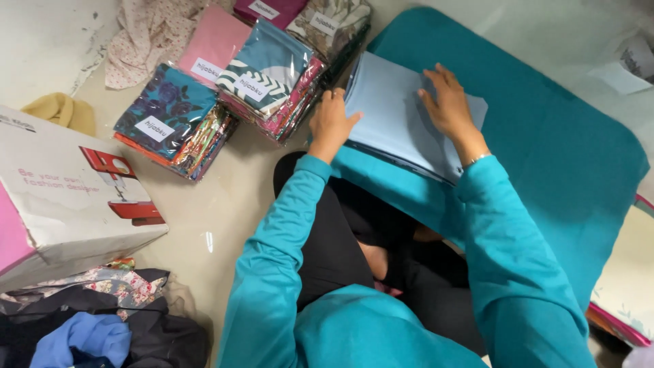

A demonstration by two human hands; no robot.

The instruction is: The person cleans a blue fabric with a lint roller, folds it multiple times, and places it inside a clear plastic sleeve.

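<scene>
Two hands rest on one folded pale-blue cloth (395, 119), which lies on a teal mat (558, 157) on the floor; I note its long axis runs from upper left to lower right. My left hand (332, 126) sits at its near-left edge, fingers curled loosely, gripping nothing that I can see; my right hand (448, 102) lies flat on top, fingers spread open. Packaged scarves (266, 75) stack just left.
</scene>
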